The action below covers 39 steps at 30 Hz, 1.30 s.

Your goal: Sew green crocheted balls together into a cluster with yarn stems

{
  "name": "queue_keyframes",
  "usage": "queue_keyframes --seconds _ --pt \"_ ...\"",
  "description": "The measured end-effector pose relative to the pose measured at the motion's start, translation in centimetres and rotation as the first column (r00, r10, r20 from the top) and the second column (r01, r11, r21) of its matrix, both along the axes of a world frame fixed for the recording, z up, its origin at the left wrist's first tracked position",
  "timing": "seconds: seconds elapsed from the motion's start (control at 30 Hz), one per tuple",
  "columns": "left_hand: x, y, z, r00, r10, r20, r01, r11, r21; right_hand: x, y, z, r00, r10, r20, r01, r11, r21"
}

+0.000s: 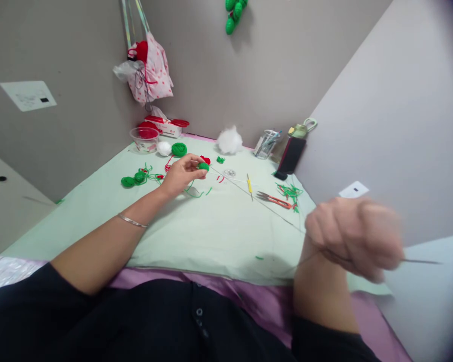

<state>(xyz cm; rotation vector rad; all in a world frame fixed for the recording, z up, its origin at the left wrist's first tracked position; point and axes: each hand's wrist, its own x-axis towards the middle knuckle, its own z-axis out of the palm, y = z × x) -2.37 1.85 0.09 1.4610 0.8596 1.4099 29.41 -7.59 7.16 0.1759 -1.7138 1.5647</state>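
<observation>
The counter (196, 231) is covered in pale green cloth. A small, rounded green piece (204, 167) of yarn work is located above its middle, in the left hand (185, 173). Behind it are a wound green yarn ball (179, 149) and a loose tuft of white fibre (229, 141); to the right lie a slim yellow-handled tool (249, 186) and orange-handled snips (275, 200). The left hand is narrowed to a pinch, fingertips and thumb gripping the piece. The right hand (355, 239), motion-blurred, is curled closed around a thin needle-like rod (422, 261). A straight thread (264, 203) spans the two hands. Grey walls (279, 65) bound the counter; its front edge runs beside the torso. Working room lies between the forearms, where one green snippet (259, 258) rests.
</observation>
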Motion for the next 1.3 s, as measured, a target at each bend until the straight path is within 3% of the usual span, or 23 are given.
queue_keyframes --seconds 0.03,0.1,0.2,0.27,0.33,0.43,0.53,0.6,1.07,1.3 --pt "0.0 -0.1 0.2 0.997 -0.038 0.073 0.041 0.998 -0.047 -1.0 0.2 0.0 0.978 0.210 -0.007 -0.210 0.976 0.056" --pt "0.1 -0.4 0.7 0.976 -0.100 0.193 0.125 0.985 -0.122 -3.1 0.9 0.0 0.955 0.291 0.065 -0.293 0.956 0.026" --pt "0.3 -0.8 1.1 0.937 -0.179 0.300 0.237 0.957 -0.169 -5.9 1.9 -0.3 0.994 0.057 0.095 -0.051 0.997 -0.066" --pt "0.5 -1.1 1.3 0.917 -0.226 0.327 0.293 0.941 -0.170 -7.5 2.3 -0.8 0.956 -0.169 0.239 0.190 0.979 -0.067" --pt "0.7 -1.3 1.3 0.910 -0.250 0.330 0.316 0.934 -0.164 -8.9 2.6 -1.6 0.853 -0.365 0.374 0.399 0.917 -0.016" --pt "1.1 -1.5 1.3 0.924 -0.235 0.302 0.290 0.945 -0.152 -10.5 2.9 -2.8 0.699 -0.579 0.419 0.627 0.778 0.030" --pt "1.2 -1.4 0.9 0.941 -0.216 0.259 0.254 0.959 -0.127 -11.3 3.4 -3.7 0.571 -0.712 0.409 0.748 0.656 0.099" --pt "1.2 -1.2 0.6 0.948 -0.213 0.234 0.244 0.964 -0.108 -11.3 3.6 -3.9 0.517 -0.751 0.410 0.777 0.613 0.143" --pt "1.4 -1.5 0.7 0.966 -0.207 0.156 0.219 0.974 -0.062 -11.6 3.8 -4.6 0.489 -0.760 0.428 0.796 0.590 0.138" --pt "1.8 -1.6 0.4 0.935 -0.238 0.262 0.280 0.951 -0.134 -12.2 4.0 -5.2 0.526 -0.774 0.354 0.810 0.582 0.068"
